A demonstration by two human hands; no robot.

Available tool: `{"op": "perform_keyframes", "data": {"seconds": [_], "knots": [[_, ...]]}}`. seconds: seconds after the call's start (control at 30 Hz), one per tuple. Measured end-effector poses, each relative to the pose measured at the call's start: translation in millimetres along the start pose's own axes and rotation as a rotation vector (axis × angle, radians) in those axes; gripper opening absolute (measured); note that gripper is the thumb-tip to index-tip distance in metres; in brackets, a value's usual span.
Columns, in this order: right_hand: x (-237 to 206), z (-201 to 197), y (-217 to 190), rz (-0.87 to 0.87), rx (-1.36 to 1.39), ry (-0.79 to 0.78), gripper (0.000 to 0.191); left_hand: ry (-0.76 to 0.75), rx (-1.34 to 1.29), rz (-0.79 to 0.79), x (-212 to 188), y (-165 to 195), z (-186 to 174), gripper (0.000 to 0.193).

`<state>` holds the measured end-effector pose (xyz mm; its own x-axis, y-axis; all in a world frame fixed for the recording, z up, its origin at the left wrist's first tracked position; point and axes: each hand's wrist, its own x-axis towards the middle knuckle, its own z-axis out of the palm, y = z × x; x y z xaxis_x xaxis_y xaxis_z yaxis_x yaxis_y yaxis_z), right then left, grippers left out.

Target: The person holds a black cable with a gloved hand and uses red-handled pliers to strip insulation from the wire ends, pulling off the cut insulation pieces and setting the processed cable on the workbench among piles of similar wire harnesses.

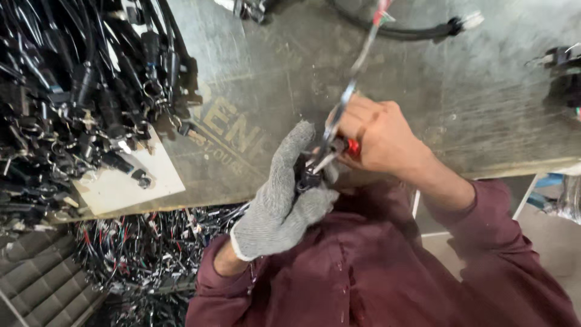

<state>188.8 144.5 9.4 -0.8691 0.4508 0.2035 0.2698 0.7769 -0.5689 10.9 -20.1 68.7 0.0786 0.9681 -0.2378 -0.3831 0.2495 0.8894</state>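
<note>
Nearest the camera, the maroon sleeves point(375, 272) lead up to the two hands at the bench point(484, 91) edge. The left hand point(284, 200), in a grey knit glove, has its fingers point(290, 151) curled tight around a small black connector point(307, 179). The bare right hand point(378, 136) is closed on a red-handled tool point(351, 147), whose metal tip meets the connector between the two hands. A thin wire point(362, 57) runs up from the grip toward the far side of the bench. The tip sits very close to the gloved fingers, so a slip off the connector could jab them, and a hard pull might strain the wire. Farther left lies a heap of black cable assemblies point(78, 91) on a white card point(139, 181); more wires point(151, 248) fill the space below the bench.
</note>
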Motion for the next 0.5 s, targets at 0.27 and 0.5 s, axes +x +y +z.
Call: {"op": "perform_keyframes", "data": {"seconds": [0.27,0.5], "knots": [[-17.6,12.2,-15.7,0.134,0.126,0.051,0.036,0.388,0.901,0.458,10.1,-30.3,15.5,0.071],[-26.9,3.7,-36.4,0.325,-0.048,0.022,0.036,0.428,1.309,0.364,1.9,-44.8,15.5,0.063]]}}
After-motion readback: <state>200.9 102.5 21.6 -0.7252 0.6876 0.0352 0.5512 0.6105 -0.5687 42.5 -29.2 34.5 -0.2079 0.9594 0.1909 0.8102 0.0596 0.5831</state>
